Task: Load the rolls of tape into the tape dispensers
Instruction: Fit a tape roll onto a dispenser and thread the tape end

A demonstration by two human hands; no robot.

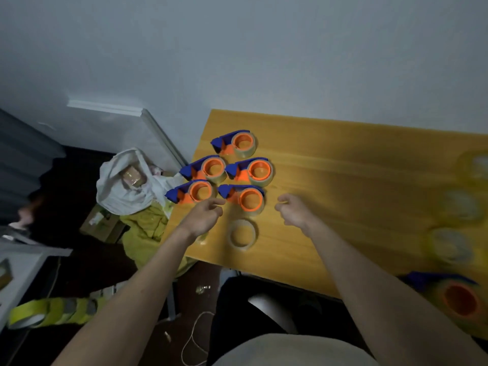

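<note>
Hovering over the near-left corner of the wooden surface, both hands are seen with loosely curled fingers that hold nothing: the left hand hangs just in front of the two nearest tape dispensers, its fingertips close to the front-left dispenser, while the right hand hangs just right of the front-right dispenser. Five blue-and-orange dispensers are grouped there, each apparently already carrying a clear roll around its orange hub; the others are the middle-left dispenser, the middle-right dispenser and the far dispenser. Each is laid on its side with the hub opening facing up, its long axis running from the round hub at the right to the blue cutter end, which points left and slightly away. A loose tape roll lies flat between the two wrists, hole upward, so its axis is vertical. A further roll appears partly hidden under the left wrist, though this cannot be told for certain. More rolls, blurred, are ranged along the right edge, and another dispenser lies at the near right. Trouble is judged likeliest from crowding: the front-left dispenser sits close to the surface's left edge and could be knocked off by a careless reach. The loose roll could be nudged by a forearm, and the clear tape's free end may prove hard to find.
</note>
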